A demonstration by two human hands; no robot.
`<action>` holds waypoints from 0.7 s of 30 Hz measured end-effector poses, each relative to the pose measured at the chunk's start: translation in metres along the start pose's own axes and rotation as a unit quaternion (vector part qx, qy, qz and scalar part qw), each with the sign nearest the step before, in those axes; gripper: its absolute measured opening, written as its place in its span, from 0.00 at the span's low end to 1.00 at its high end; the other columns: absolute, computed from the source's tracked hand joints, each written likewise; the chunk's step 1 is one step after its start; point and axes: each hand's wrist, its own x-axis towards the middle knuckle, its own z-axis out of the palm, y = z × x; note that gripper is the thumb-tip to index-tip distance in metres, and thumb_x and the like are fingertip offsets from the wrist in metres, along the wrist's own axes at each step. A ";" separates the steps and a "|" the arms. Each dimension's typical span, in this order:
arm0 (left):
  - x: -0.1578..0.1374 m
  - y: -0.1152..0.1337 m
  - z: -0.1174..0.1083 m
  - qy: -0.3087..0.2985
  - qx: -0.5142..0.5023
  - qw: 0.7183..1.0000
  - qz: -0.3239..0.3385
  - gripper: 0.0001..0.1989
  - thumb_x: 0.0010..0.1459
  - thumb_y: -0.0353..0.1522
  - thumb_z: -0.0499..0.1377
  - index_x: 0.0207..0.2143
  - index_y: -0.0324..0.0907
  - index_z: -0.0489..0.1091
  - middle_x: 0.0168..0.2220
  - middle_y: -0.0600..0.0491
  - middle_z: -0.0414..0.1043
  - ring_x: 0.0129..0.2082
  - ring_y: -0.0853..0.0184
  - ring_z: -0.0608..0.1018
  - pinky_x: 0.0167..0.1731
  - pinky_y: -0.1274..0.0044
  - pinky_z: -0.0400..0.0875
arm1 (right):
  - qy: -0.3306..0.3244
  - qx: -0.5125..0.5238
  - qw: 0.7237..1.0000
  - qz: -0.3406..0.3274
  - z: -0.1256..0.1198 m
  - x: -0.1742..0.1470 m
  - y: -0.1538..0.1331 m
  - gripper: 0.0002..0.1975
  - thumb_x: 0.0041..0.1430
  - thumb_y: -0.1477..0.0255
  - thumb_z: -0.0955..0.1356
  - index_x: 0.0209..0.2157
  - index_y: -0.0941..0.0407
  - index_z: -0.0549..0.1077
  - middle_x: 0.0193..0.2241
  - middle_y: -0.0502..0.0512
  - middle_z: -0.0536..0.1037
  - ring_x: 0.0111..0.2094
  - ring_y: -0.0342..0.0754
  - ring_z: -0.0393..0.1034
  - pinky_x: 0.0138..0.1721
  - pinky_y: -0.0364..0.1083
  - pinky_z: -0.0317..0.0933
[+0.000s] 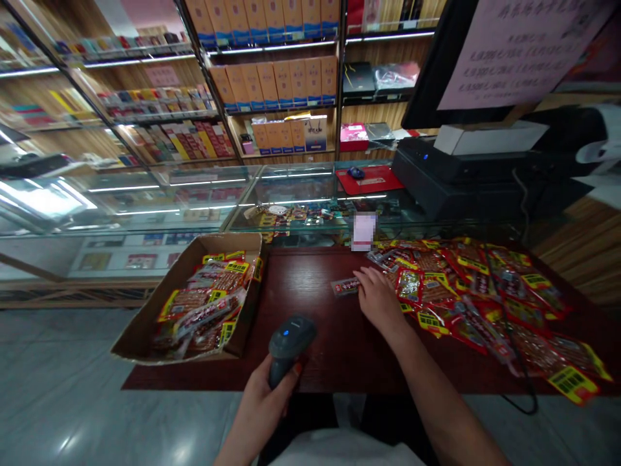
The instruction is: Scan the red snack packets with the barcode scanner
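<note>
My left hand [268,393] is wrapped round the handle of a dark barcode scanner [294,336], which shows a small blue light. The scanner is raised over the front of the dark red table [310,259]. My right hand [381,299] grips the right end of a slim, clear-wrapped snack packet [343,287] with dark printing; the fingers cover that end. Right of this hand, a spread pile of red and yellow snack packets [436,275] overlaps on the table. On the left, an open cardboard box [133,336] holds several similar packets.
Behind the table stands a glass display counter [286,184] with a red mat [371,180] on it. A monitor [422,77] and black machine [436,175] are at the right. A black cable [504,323] crosses the pile. Stocked shelves [272,48] line the wall.
</note>
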 end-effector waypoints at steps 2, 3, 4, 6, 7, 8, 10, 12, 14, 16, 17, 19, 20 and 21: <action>-0.002 0.000 -0.001 0.004 -0.007 1.000 0.005 0.20 0.56 0.49 0.61 0.33 0.41 0.69 0.16 0.64 0.59 0.16 0.72 0.63 0.17 0.81 0.58 | -0.038 -0.025 0.999 0.013 -0.001 0.022 0.019 0.24 0.67 0.76 0.59 0.63 0.57 0.67 0.64 0.62 0.69 0.66 0.59 0.57 0.66 0.63 0.46; -0.004 0.000 -0.001 0.004 -0.011 1.000 0.007 0.19 0.56 0.49 0.61 0.33 0.41 0.70 0.16 0.64 0.59 0.16 0.72 0.63 0.17 0.81 0.58 | -0.063 -0.033 0.997 0.020 -0.001 0.029 0.026 0.24 0.68 0.75 0.59 0.63 0.57 0.67 0.64 0.63 0.69 0.66 0.61 0.57 0.66 0.66 0.43; -0.006 -0.001 -0.001 0.003 -0.014 1.000 0.010 0.19 0.56 0.49 0.61 0.33 0.41 0.70 0.16 0.64 0.59 0.16 0.72 0.62 0.17 0.81 0.58 | -0.084 -0.038 0.996 0.022 0.000 0.034 0.032 0.23 0.68 0.74 0.59 0.63 0.56 0.67 0.63 0.63 0.71 0.66 0.62 0.58 0.66 0.69 0.41; -0.009 -0.003 -0.001 0.002 -0.013 1.000 0.015 0.19 0.56 0.48 0.61 0.33 0.41 0.70 0.16 0.64 0.59 0.16 0.72 0.62 0.18 0.81 0.58 | -0.104 -0.040 0.994 0.008 0.001 0.037 0.037 0.21 0.68 0.71 0.61 0.61 0.55 0.69 0.58 0.64 0.75 0.62 0.61 0.63 0.65 0.72 0.38; -0.010 -0.005 -0.002 0.002 -0.011 1.000 0.016 0.18 0.57 0.48 0.61 0.33 0.41 0.70 0.16 0.64 0.59 0.16 0.72 0.62 0.18 0.80 0.58 | -0.104 -0.033 0.994 -0.003 0.001 0.035 0.038 0.20 0.67 0.70 0.63 0.59 0.55 0.71 0.55 0.63 0.77 0.60 0.61 0.66 0.65 0.71 0.39; -0.012 -0.005 -0.003 0.001 -0.008 1.000 0.015 0.18 0.57 0.47 0.61 0.34 0.40 0.70 0.17 0.64 0.59 0.17 0.72 0.62 0.18 0.80 0.59 | -0.099 -0.015 0.995 -0.011 0.002 0.032 0.038 0.19 0.65 0.70 0.65 0.56 0.54 0.74 0.52 0.62 0.79 0.56 0.59 0.69 0.64 0.68 0.44; -0.015 -0.005 -0.007 0.000 0.002 1.000 0.015 0.17 0.58 0.46 0.60 0.35 0.40 0.70 0.18 0.63 0.59 0.18 0.71 0.63 0.19 0.80 0.60 | -0.085 0.066 0.994 -0.008 0.004 0.022 0.036 0.15 0.62 0.69 0.68 0.49 0.54 0.79 0.46 0.60 0.80 0.49 0.56 0.74 0.60 0.60 0.56; -0.017 0.000 -0.012 -0.004 0.017 1.000 0.023 0.15 0.58 0.43 0.60 0.35 0.40 0.71 0.20 0.61 0.62 0.20 0.70 0.64 0.21 0.80 0.61 | -0.071 0.202 0.976 0.029 0.008 0.011 0.030 0.12 0.60 0.67 0.68 0.43 0.53 0.81 0.42 0.59 0.80 0.45 0.54 0.75 0.52 0.54 0.65; -0.020 0.009 -0.017 -0.010 0.037 0.998 0.042 0.13 0.57 0.41 0.60 0.35 0.40 0.72 0.22 0.60 0.64 0.22 0.69 0.65 0.23 0.79 0.62 | -0.073 0.368 0.921 0.108 0.015 0.001 0.022 0.13 0.58 0.62 0.69 0.41 0.52 0.81 0.41 0.57 0.81 0.43 0.54 0.76 0.45 0.53 0.70; -0.022 0.019 -0.021 -0.019 0.055 0.996 0.064 0.11 0.57 0.39 0.60 0.34 0.41 0.73 0.23 0.59 0.66 0.23 0.69 0.64 0.25 0.79 0.63 | -0.097 0.514 0.828 0.201 0.021 -0.008 0.013 0.16 0.53 0.58 0.71 0.40 0.51 0.81 0.41 0.55 0.82 0.42 0.55 0.77 0.39 0.52 0.72; -0.023 0.023 -0.021 -0.024 0.062 0.995 0.072 0.10 0.58 0.38 0.60 0.34 0.40 0.73 0.24 0.58 0.67 0.24 0.69 0.64 0.26 0.79 0.63 | -0.111 0.567 0.781 0.237 0.023 -0.011 0.009 0.17 0.50 0.57 0.72 0.40 0.51 0.81 0.41 0.55 0.83 0.42 0.55 0.77 0.38 0.52 0.73; -0.024 0.031 -0.021 -0.039 0.074 0.993 0.082 0.10 0.58 0.38 0.59 0.35 0.40 0.74 0.26 0.57 0.68 0.25 0.69 0.65 0.28 0.79 0.64 | -0.127 0.634 0.712 0.276 0.025 -0.015 0.003 0.18 0.47 0.57 0.75 0.38 0.51 0.82 0.42 0.54 0.83 0.44 0.54 0.77 0.38 0.50 0.73; -0.025 0.033 -0.020 -0.046 0.079 0.992 0.082 0.10 0.58 0.38 0.59 0.35 0.40 0.74 0.27 0.57 0.69 0.26 0.68 0.65 0.29 0.78 0.64 | -0.129 0.654 0.690 0.281 0.025 -0.016 0.002 0.17 0.46 0.58 0.75 0.37 0.52 0.83 0.42 0.54 0.84 0.45 0.54 0.76 0.40 0.49 0.73; -0.025 0.034 -0.018 -0.052 0.083 0.992 0.079 0.11 0.59 0.38 0.59 0.36 0.39 0.74 0.28 0.56 0.69 0.27 0.68 0.65 0.30 0.78 0.64 | -0.129 0.671 0.674 0.282 0.025 -0.017 0.001 0.16 0.47 0.58 0.75 0.37 0.52 0.83 0.43 0.54 0.84 0.46 0.53 0.76 0.41 0.49 0.73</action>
